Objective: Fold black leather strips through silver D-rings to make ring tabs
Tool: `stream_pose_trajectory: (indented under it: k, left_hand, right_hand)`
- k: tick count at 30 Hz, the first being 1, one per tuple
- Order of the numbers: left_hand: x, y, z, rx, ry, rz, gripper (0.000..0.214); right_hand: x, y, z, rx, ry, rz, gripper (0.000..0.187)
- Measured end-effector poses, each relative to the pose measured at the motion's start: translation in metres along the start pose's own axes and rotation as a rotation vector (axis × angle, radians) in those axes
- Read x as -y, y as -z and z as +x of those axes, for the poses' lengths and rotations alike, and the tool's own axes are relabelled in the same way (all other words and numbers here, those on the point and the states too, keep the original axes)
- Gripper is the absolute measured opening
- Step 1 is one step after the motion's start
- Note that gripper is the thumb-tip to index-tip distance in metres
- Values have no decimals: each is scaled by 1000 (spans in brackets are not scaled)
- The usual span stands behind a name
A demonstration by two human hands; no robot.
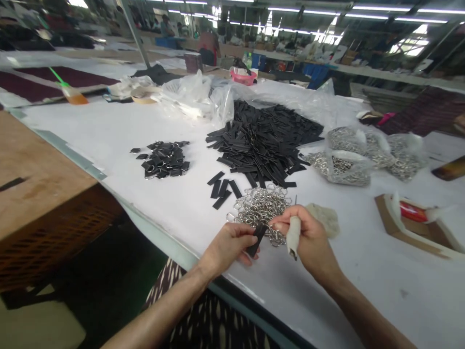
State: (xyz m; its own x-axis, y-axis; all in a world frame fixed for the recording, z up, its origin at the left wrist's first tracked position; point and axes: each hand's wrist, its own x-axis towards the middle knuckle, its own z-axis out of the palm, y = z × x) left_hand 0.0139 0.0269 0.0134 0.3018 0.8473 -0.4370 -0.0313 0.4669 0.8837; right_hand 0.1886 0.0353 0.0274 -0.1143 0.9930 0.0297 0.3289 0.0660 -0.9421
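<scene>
While the left hand (237, 241) pinches a black strip (256, 241) at the ring pile (259, 207), the right hand (308, 233) grips a wrapped tool (293, 237). Ringed strips (166, 160) lie left of that pile, many plain strips (269, 140) remain behind

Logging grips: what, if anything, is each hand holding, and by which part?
Left hand: flat black strip, by a long edge. Right hand: a tool, by its pale cylindrical handle; whether it pinches anything else is unclear.
</scene>
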Motion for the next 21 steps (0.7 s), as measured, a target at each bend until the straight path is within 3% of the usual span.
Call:
stream_pose_trajectory:
  k: [9,14,18,21]
  left_hand:
    - [6,-8,0,24,-84,178,18]
    - [3,-6,-2,31,-160,340,20]
    - [3,-9,-4,74,-99,168,16]
    - [4,-11,-4,71,-12,-107,28]
  right_hand:
    - [7,1,2,82,-51,47,9]
    - [9,1,0,218,-100,65,8]
    - [9,3,2,224,-82,22,7]
    - [8,7,2,128,-4,-68,5]
